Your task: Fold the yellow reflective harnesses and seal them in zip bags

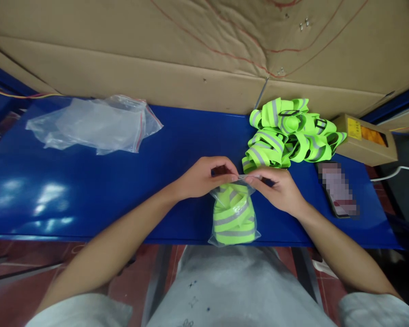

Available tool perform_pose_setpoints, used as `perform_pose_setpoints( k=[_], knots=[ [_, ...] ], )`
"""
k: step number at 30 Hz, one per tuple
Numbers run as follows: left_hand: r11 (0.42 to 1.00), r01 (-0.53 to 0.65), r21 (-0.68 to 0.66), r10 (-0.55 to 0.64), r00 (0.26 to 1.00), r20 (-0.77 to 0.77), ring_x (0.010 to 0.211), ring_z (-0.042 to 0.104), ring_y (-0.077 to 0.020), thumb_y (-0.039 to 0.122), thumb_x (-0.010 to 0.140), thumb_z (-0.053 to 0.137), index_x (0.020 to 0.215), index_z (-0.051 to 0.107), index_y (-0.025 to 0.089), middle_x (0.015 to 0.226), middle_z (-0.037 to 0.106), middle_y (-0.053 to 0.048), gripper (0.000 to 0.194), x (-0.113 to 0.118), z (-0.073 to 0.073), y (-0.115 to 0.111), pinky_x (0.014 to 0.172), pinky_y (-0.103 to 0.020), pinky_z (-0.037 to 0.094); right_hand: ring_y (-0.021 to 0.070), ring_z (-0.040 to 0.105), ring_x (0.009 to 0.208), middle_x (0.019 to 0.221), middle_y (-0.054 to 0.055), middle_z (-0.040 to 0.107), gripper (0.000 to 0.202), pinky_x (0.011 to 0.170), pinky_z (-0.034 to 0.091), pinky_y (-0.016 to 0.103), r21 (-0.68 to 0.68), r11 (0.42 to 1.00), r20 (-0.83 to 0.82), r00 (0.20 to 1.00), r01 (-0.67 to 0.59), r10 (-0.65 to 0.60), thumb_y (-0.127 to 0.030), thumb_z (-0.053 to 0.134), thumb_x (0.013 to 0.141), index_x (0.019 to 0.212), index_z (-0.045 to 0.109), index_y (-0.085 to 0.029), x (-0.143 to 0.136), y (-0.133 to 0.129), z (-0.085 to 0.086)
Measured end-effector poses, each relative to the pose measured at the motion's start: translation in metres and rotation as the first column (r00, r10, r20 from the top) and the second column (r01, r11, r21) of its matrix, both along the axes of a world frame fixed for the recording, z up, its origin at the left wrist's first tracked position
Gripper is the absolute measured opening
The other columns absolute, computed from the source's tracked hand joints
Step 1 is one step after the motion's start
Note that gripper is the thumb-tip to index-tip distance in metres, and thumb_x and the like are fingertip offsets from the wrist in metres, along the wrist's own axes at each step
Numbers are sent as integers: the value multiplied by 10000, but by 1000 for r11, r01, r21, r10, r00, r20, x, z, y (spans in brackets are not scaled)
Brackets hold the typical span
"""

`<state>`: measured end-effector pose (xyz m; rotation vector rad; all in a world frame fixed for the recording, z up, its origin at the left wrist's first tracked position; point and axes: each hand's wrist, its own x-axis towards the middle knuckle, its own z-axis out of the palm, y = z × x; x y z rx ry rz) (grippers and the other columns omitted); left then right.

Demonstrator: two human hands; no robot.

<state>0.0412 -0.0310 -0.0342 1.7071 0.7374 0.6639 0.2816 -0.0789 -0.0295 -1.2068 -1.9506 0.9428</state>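
Note:
Both hands pinch the top edge of a clear zip bag (211,239) near the table's front edge. Inside it lies a folded neon-yellow reflective strap (234,215) with grey stripes. My left hand (207,176) grips the bag's mouth from the left, thumb and forefinger together. From the right, my right hand (276,185) pinches the same edge a short way off. Just beyond my right hand is a loose heap of similar reflective straps (269,146), some with black buckles.
Several flat clear zip bags (98,125) lie at the back left of the blue table (197,131). At the right are a phone (337,188) and a small cardboard box (371,141) with a yellow label. A cardboard wall (139,68) stands along the back.

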Motion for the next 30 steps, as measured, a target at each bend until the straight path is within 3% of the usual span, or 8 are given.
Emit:
perform_pose_setpoints(
  k=[7,13,20,25,30],
  knots=[
    [1000,6,23,-6,1000,1,769,631,-121,377,937,697,986,738,143,899,727,-48,243,0,1,1,671,-210,470,174,698,792,946,35,777,148,678,514,296,39,998,0,999,42,-42,-345,671,976,987,756,-224,1,0,-3],
    [1000,4,23,-5,999,35,817,647,-121,319,892,747,962,735,136,916,703,-42,196,2,-2,0,709,-200,490,143,659,720,847,18,743,125,637,498,266,100,994,-10,999,39,-38,-296,666,974,924,732,-203,-3,-1,-5],
    [991,-13,132,10,1000,25,719,590,-94,281,926,704,899,717,140,853,671,-24,144,4,-4,-3,634,-188,443,115,585,636,766,-2,694,92,564,446,249,168,985,-7,1000,28,-27,-257,671,969,921,725,-200,-6,-2,-5],
    [966,-5,259,0,1000,20,702,551,-92,285,971,648,912,695,142,838,646,-19,162,4,-2,-8,643,-204,428,125,619,693,784,-1,689,52,621,470,255,198,980,-25,1000,18,-13,-221,681,953,916,712,-202,-6,-3,-6],
    [974,-23,224,17,999,29,690,551,-93,307,966,667,922,715,147,839,650,-21,173,7,-4,-11,620,-208,415,134,645,752,845,6,699,23,680,500,257,179,984,-19,1000,14,-11,-193,672,939,921,683,-201,-7,-2,-6]
  ],
)
